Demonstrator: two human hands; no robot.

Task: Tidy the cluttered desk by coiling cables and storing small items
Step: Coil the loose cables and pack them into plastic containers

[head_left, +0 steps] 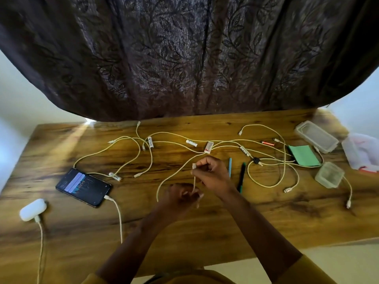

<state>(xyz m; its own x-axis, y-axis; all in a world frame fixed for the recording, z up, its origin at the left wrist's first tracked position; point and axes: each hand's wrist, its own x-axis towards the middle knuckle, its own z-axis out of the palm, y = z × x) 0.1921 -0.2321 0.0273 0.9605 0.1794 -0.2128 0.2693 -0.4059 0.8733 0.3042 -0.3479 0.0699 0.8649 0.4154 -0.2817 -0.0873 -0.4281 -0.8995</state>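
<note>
Head view first — what are the hands doing?

— Both are over the middle of the wooden desk point(61, 232). The right hand point(211, 173) pinches a white cable point(174, 171) just below its plug, thumb and forefinger closed on it. The left hand point(180, 196) sits just beneath, fingers curled around the same cable lower down, though it is blurred.

— Where does that cable run?

— From the hands it loops left, then climbs toward a small white box point(209, 147) amid the tangle of other cables point(266, 171).

— And the small items?

— White batteries point(191, 143) lie scattered among the cables; a red one point(267, 143) is further right. A blue pen point(230, 167) and a dark pen point(242, 177) lie just right of the right hand. A green pad point(304, 155) and two clear plastic tubs point(316, 136) point(329, 174) are at the right end.

— Left side?

— A phone point(83, 187), screen lit, with a cable plugged in, and a white charger point(32, 209) near the edge.
</note>
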